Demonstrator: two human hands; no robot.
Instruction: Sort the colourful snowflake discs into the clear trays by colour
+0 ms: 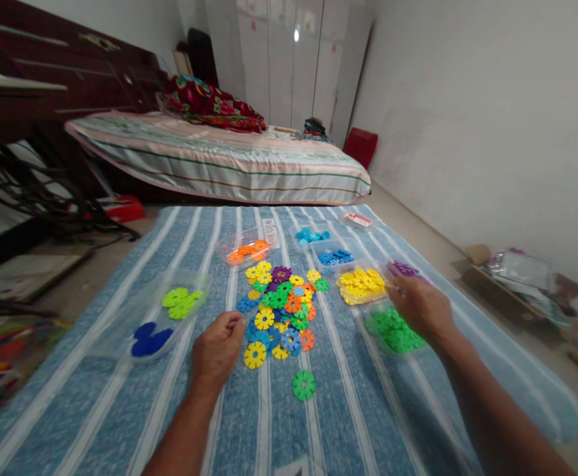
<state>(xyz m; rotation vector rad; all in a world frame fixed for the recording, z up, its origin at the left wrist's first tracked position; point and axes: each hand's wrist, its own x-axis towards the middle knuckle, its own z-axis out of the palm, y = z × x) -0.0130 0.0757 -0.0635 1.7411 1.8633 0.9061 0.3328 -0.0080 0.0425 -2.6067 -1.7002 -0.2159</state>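
A pile of mixed coloured snowflake discs [281,307] lies in the middle of a blue striped cloth [120,410]. My left hand [216,350] rests at the pile's left edge, fingers curled in; whether it holds a disc is hidden. My right hand [420,304] hovers between the clear tray of yellow discs [361,284], the tray of green discs [395,330] and the tray of purple discs [403,268], fingers bent downward. One green disc [304,385] lies alone near me.
Other clear trays hold orange [247,251], light blue [312,235], blue [335,257], lime [181,301] and dark blue discs [150,340]. A bed [219,158] stands behind the cloth. A cardboard box [516,284] sits by the right wall; a blurred bag of discs [6,360] lies at left.
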